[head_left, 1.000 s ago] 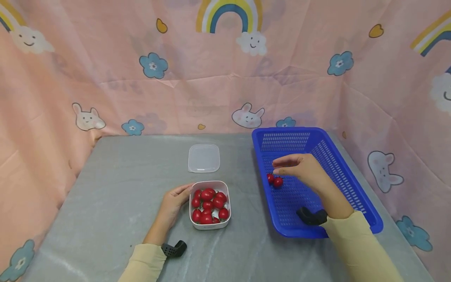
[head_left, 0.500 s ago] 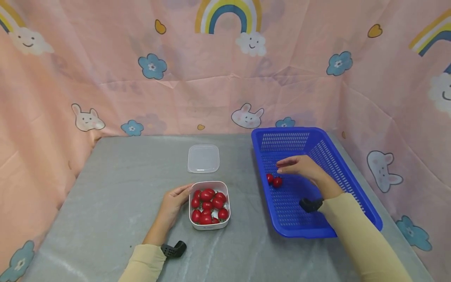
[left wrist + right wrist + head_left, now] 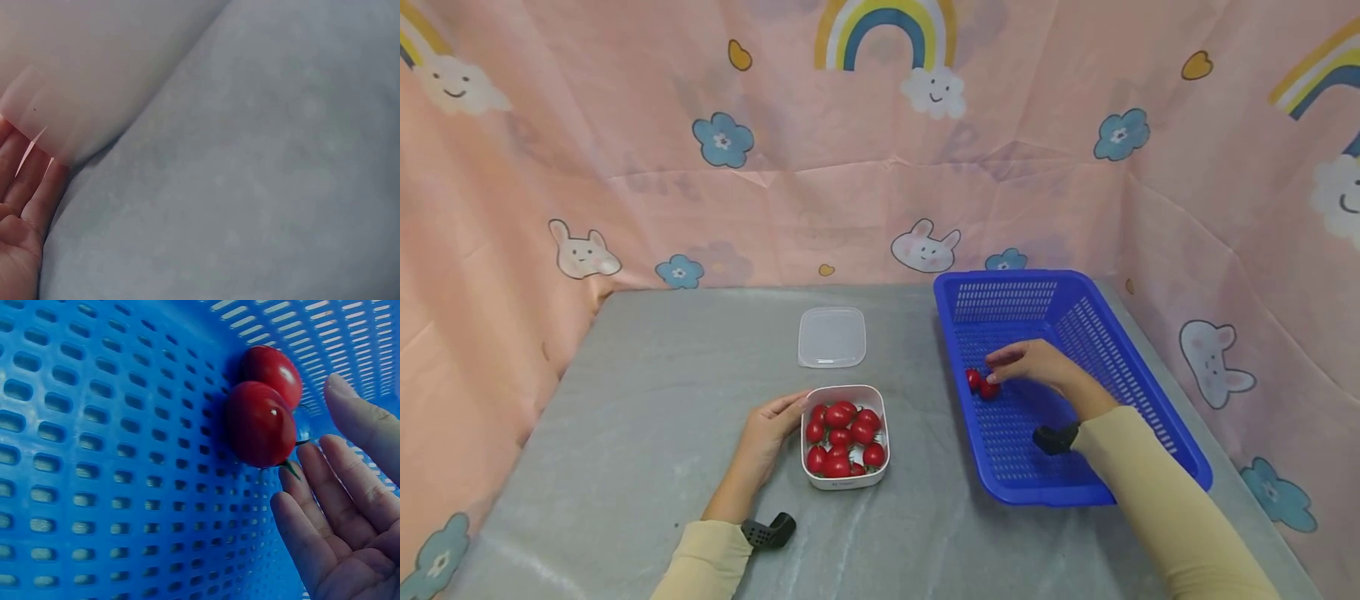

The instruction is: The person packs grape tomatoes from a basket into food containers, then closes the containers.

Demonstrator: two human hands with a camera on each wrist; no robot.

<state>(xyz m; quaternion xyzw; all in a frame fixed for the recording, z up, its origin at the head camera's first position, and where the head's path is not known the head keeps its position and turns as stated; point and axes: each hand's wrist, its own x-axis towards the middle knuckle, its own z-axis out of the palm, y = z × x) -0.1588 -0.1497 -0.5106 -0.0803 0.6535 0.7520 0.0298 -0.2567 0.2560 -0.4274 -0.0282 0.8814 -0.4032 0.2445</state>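
My left hand (image 3: 767, 432) rests against the left side of a white square container (image 3: 847, 483) that holds several red cherry tomatoes (image 3: 839, 437). In the left wrist view its fingers (image 3: 45, 194) lie nearly straight, tips touching the container wall (image 3: 94, 56). On the right, my right hand (image 3: 1041, 367) reaches into a blue plastic basket (image 3: 1015, 477), low over two cherry tomatoes by its left wall. The right wrist view shows the nearer tomato (image 3: 259, 424), with a green stem, touching the other tomato (image 3: 274, 367). Thumb and fingers (image 3: 362, 487) are spread beside them, not closed round either.
A clear square lid (image 3: 832, 337) lies flat on the grey table (image 3: 647, 400) behind the container. The basket's raised walls surround my right hand. A pink patterned curtain (image 3: 820, 192) hangs behind the table and at both sides.
My right hand first drew back slightly to the right, then came down closer to the two tomatoes in the basket. The left hand and the container stay in place.
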